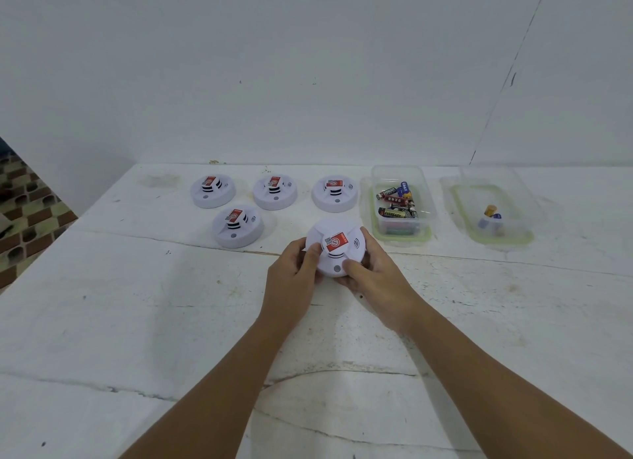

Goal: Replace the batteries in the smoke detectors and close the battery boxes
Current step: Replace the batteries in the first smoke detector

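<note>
Gripping a white smoke detector (334, 246) from both sides, the left hand (294, 273) and right hand (373, 277) hold it (red label up) just in front of the battery tub (400, 201). Four other detectors (236, 225) sit left of that tub on the white table (137, 321).

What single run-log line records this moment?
hands: left and right grip held detector | table: four detectors waiting | battery tub: full | second tub: few batteries
</note>
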A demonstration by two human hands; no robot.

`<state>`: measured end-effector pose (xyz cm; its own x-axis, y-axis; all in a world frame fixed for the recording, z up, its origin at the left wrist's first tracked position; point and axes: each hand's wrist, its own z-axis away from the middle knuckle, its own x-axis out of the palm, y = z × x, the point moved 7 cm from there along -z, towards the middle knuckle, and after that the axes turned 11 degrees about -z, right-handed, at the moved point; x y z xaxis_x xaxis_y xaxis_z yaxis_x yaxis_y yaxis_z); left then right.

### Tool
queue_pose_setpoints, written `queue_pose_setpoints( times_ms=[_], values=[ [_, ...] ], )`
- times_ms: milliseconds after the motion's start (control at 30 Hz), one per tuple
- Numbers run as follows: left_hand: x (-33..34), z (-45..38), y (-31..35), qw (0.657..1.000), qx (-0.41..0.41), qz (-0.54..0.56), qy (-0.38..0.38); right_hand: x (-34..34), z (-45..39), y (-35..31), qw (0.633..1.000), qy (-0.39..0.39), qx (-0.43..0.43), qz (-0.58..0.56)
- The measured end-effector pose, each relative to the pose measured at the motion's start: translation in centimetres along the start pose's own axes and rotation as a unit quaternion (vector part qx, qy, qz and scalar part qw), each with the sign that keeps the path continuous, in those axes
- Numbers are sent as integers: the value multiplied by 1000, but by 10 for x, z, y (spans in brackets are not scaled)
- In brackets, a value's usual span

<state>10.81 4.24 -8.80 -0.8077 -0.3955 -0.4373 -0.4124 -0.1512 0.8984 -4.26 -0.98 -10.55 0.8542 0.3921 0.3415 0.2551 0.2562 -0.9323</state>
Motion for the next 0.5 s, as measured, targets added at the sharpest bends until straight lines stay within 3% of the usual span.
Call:
queue_pose_setpoints(
  times_ms=[500],
  values=[
    [0, 1, 1, 1000, 4, -6, 0, 4, 5, -6, 1000, -2, -4, 1]
  ],
)
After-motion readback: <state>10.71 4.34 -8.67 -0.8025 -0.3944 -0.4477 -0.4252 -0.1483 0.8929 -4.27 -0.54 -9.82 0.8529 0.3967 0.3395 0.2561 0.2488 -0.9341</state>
